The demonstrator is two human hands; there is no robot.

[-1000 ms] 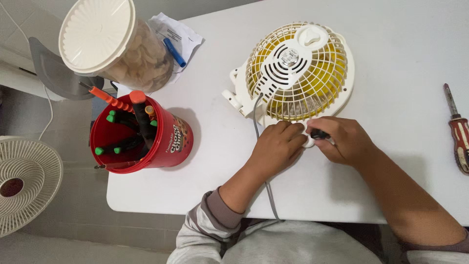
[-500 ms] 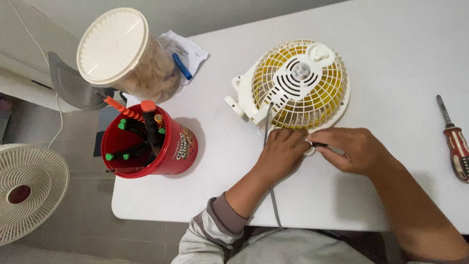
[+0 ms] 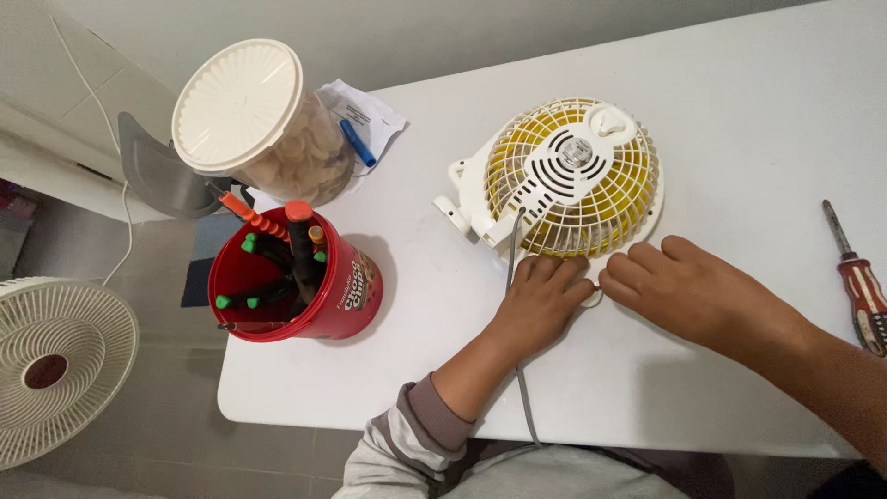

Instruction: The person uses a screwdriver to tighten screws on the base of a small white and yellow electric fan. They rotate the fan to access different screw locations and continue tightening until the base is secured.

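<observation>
A small white fan with a yellow inside lies face down on the white table, its back grille up. My left hand rests on the fan's near rim, fingers on the grille and thumb at a small white tab. My right hand sits just to the right, its curled fingertips meeting that tab. Whatever is under the right fingers is hidden. The fan's grey cord runs under my left hand and off the near table edge.
A red tub of markers and tools stands at the left. Behind it are a clear jar with a cream lid and a paper with a blue pen. A red-handled screwdriver lies far right. Another fan stands on the floor.
My head view has shifted, so the fan sits more to the middle. Both hands stayed at the fan's near rim; the small dark thing seen at my right fingers no longer shows.
</observation>
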